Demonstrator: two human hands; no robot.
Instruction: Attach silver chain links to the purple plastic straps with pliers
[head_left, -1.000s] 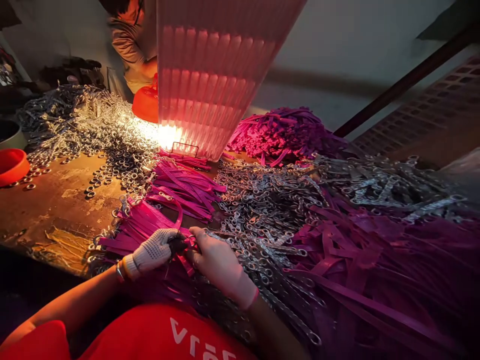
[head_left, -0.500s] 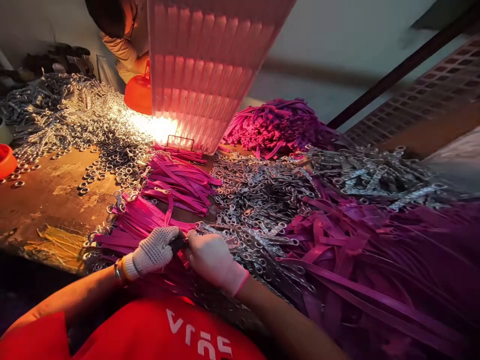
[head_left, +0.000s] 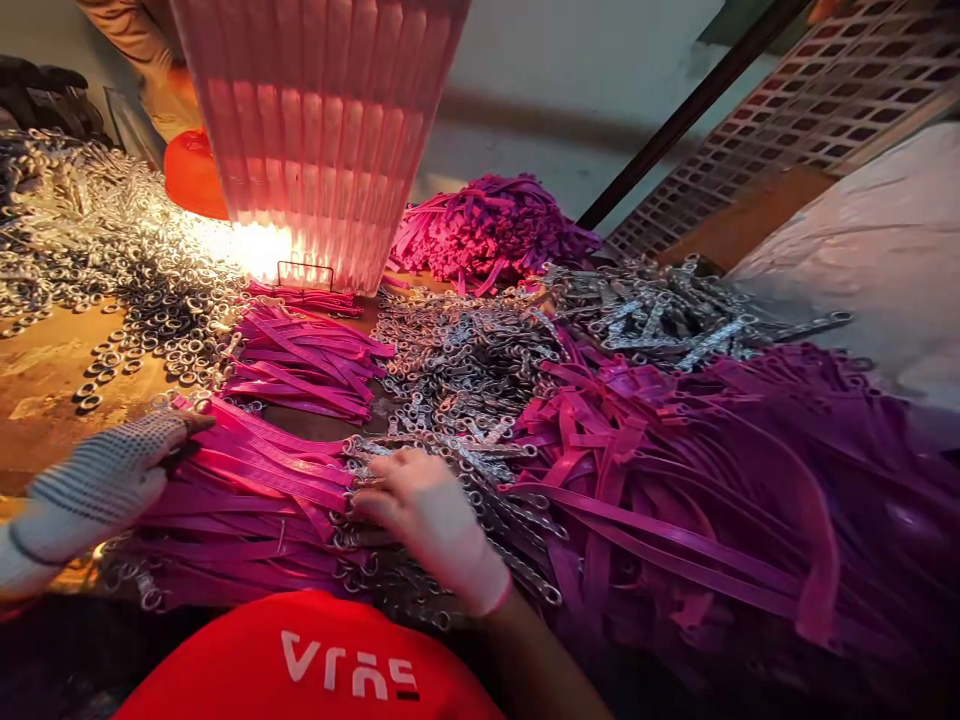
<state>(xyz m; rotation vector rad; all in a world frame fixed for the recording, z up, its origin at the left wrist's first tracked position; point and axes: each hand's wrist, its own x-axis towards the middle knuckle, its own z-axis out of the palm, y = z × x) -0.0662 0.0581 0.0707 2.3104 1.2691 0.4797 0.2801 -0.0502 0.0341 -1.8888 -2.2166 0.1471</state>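
Spanning pink straps (head_left: 274, 462) | left hand (head_left: 101, 488), right hand (head_left: 435, 520): can't tell grips | red shirt (head_left: 247, 670): white lettering (head_left: 330, 668), reading unclear

The two gloved hands, together over the near pink straps (head_left: 262, 460) a moment ago, are now well apart. The left hand (head_left: 94, 490) is out at the straps' left end, its dark fingertips by the metal rings there, while the right hand (head_left: 435, 515) is at their right end, its fingers among the metal links (head_left: 358, 470). The curved strap that rose toward the farther bundle no longer bridges the gap. The view has swung right (the red bowl slips out), more pale sheeting (head_left: 862, 240) shows, and the other person's head is out of view.
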